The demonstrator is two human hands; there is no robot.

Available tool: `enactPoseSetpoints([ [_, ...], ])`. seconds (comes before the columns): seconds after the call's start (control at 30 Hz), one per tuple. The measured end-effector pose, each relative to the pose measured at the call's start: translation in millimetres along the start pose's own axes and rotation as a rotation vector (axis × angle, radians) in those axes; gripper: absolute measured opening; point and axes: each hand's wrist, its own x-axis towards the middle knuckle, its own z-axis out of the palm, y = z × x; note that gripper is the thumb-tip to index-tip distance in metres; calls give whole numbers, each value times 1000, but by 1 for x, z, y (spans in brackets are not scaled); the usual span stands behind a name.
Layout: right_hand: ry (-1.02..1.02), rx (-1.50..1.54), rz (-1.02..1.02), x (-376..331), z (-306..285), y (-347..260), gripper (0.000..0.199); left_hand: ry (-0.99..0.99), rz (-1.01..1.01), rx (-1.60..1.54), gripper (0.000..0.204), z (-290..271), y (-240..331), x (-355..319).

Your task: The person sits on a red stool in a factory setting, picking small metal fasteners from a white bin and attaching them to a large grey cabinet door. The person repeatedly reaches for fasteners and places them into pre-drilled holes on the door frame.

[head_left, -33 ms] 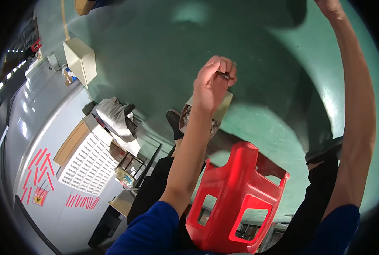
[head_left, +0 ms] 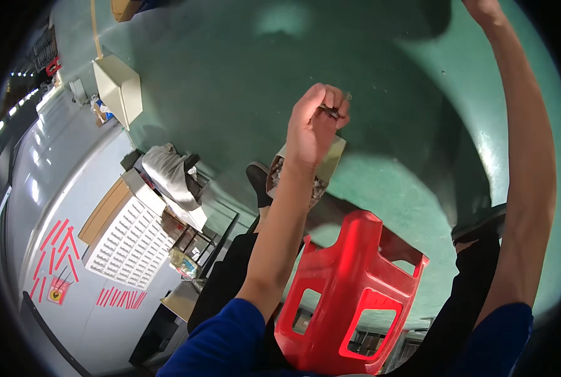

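A small dark metal part point(head_left: 330, 112) is pinched in the curled fingers point(head_left: 338, 103) of the left hand point(head_left: 312, 129), held above an open box of small parts point(head_left: 321, 173) on the green floor point(head_left: 230, 81). It looks like a picking step. The right hand point(head_left: 481, 9) reaches past the upper frame edge; its grip cannot be told. A red plastic stool point(head_left: 349, 295) stands between the knees.

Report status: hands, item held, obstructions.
Left hand pinched shut on small dark part. Right hand raised, mostly out of frame. Red stool between legs, box below hand.

Nothing has visibly changed: the left hand point(head_left: 315, 122) still pinches a small dark piece point(head_left: 330, 112) above the red plastic stool point(head_left: 349, 295).
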Motion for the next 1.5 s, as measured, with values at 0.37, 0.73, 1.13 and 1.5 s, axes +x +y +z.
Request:
enactPoseSetpoints([
  [0.37, 197, -1329, -454, 122, 131, 12, 46, 568, 578, 1543, 18, -28, -23, 77],
  [0.73, -257, -206, 26, 73, 79, -20, 22, 510, 443, 1697, 12, -31, -19, 75],
  [1.13, -122, -1706, -401, -6, -2, -4, 25, 499, 615, 1792, 25, -30, -27, 77],
  [1.5, -134, -1189, -278, -194, -63, 66, 15, 576, 464, 1788, 26, -52, -23, 76],
])
